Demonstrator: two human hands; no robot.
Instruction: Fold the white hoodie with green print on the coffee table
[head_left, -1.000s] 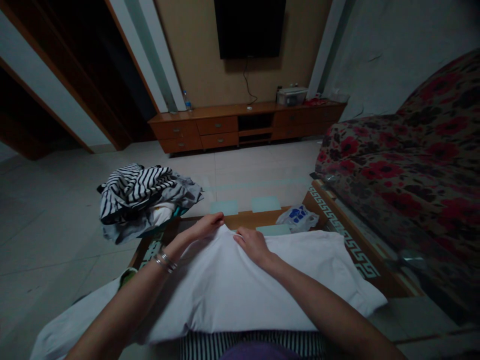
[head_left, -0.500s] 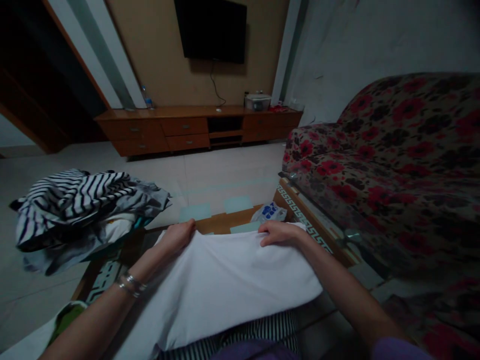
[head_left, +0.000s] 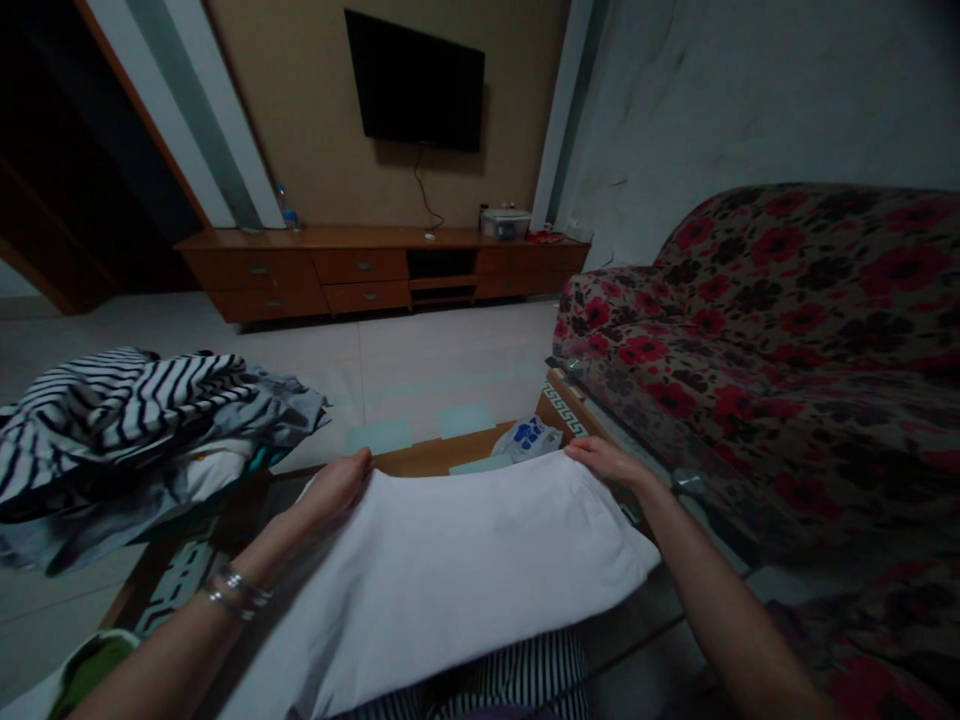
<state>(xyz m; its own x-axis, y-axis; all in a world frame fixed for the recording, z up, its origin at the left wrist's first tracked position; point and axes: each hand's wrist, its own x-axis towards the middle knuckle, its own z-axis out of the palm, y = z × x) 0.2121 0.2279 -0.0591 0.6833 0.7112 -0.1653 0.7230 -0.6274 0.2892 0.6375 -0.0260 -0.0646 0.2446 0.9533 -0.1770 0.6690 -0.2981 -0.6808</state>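
Observation:
A white garment (head_left: 450, 570) lies spread over a glass-topped table (head_left: 420, 458) in front of me. My left hand (head_left: 336, 482) rests flat on its far left corner, fingers stretched out. At the far right corner my right hand (head_left: 604, 458) presses on the cloth's edge, fingers extended. Bracelets circle my left wrist. A striped fabric (head_left: 495, 680) shows under the garment's near edge.
A pile of striped and grey clothes (head_left: 127, 430) sits at the table's left end. A small white bag with blue print (head_left: 529, 438) lies at the far edge. A floral sofa (head_left: 787, 330) stands to the right. A wooden TV cabinet (head_left: 375, 270) stands across the tiled floor.
Both hands slid apart along the garment's far edge, from its middle out to its corners, flattening the cloth. The camera turned to the right.

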